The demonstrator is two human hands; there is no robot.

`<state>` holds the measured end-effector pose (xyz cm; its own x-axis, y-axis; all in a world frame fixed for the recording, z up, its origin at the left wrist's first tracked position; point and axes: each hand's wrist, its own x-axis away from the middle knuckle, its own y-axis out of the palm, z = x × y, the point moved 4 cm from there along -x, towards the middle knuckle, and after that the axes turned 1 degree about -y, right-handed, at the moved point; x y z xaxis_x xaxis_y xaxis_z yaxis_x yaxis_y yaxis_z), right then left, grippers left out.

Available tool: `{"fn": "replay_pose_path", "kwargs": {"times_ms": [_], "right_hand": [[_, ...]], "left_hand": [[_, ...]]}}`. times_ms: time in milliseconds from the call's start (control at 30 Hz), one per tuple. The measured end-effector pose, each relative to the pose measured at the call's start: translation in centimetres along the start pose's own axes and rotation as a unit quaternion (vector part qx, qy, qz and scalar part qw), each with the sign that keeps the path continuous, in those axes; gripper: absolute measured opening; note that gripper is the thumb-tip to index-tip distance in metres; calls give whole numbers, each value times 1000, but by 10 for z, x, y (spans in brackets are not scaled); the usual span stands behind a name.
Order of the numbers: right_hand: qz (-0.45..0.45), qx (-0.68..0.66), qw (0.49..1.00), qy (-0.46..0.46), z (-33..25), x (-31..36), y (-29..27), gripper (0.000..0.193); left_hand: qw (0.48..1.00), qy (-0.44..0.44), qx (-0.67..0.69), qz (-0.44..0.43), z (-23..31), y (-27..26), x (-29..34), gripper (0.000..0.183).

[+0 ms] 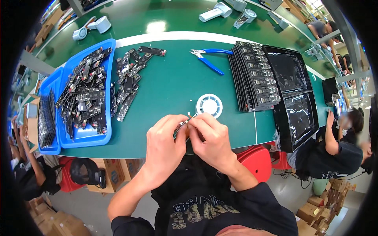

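In the middle, close to the table's near edge, my left hand pinches a small dark circuit board between thumb and fingers. My right hand is closed beside it, fingertips pressed together at the board's end, where thin coloured wires stick up. Just beyond my right fingers lies a round white part with a spoked, fan-like face. The fingers hide most of the board and where the wires meet it.
At left, a blue tray holds many black circuit boards, with a loose pile beside it. Blue-handled cutters lie beyond. At right stand stacked black board panels and a black tray. Co-workers sit on both sides.
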<state>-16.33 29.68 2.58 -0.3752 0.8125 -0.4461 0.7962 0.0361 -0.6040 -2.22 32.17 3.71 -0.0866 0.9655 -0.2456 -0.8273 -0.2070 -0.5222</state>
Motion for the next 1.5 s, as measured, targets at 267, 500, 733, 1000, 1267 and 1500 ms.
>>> {"fn": "replay_pose_path", "kwargs": {"times_ms": [267,500,733,1000,1267,1500], "right_hand": [[49,1,999,-14,-8,-10,-10,21],[31,-56,997,40,-1,-20,0,10],[-10,-120,988,100,-2,-20,-12,5],[-38,-60,995,65,-1,-16,-19,8],[-31,-54,998,-2,-1,-15,-17,11],[-17,-83,996,25,1,-13,-15,10]], "left_hand": [[988,-120,97,8,-21,-6,0,18],[978,-179,110,0,-25,-8,2,20],[973,-173,153,7,-24,-7,1,22],[984,-106,144,1,-15,-5,0,24],[994,109,-26,-2,-3,-11,-6,17],[980,168,-110,-8,0,-13,-3,26]]}}
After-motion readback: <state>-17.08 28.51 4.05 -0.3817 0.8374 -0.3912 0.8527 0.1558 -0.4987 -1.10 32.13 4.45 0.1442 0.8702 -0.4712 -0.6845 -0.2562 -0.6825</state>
